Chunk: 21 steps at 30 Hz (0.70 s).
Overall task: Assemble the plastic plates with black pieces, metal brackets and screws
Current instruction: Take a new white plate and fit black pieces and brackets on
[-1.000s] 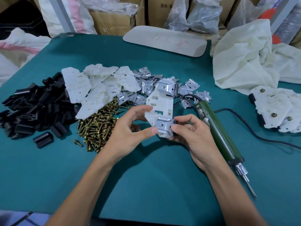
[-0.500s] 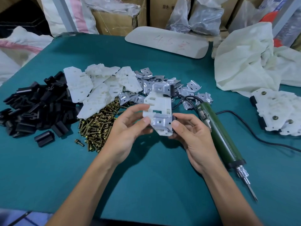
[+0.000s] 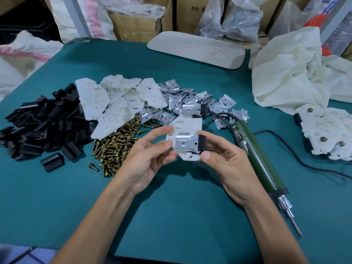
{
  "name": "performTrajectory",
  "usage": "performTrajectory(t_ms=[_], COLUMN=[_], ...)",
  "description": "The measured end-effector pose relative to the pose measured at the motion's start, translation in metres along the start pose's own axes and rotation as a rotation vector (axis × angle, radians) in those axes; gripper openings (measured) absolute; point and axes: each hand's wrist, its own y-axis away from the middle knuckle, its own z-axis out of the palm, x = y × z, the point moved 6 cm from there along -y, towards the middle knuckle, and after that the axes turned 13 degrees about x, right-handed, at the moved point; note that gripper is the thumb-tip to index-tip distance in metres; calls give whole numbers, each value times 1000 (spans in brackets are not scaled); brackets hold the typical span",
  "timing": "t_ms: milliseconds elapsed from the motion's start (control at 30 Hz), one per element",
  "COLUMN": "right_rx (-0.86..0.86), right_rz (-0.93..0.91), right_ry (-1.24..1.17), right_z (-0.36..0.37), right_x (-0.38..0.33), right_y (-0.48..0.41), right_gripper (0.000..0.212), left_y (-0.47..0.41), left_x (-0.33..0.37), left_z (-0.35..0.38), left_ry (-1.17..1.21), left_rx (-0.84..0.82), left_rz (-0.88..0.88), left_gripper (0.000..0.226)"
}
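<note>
Turned since a second ago, the plate (image 3: pixel 187 124) sits pinched between left hand (image 3: pixel 146 155) and right hand (image 3: pixel 222 161) grips.

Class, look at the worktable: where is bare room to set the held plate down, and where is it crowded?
Free: the green mat near the person, between the screws and the screwdriver; also the far strip before the white board. Crowded: the left, with black pieces, plates and brackets.
</note>
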Motion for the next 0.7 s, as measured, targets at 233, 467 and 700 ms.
performTrajectory(t_ms=[233, 467, 700], right_rx=[-8, -41, 85], right_rz=[-44, 41, 164], right_ry=[46, -28, -71], right_z=[-2, -4, -16], right_x=[1, 6, 16], right_y=[-1, -3, -8], right_gripper=[48, 47, 37], left_y=[0, 4, 21], left_x=[0, 11, 45], left_z=[-1, -1, 19], left_ry=[-19, -335, -1351], left_rx=[6, -70, 82], left_rz=[-3, 132, 894], left_gripper=[31, 51, 33])
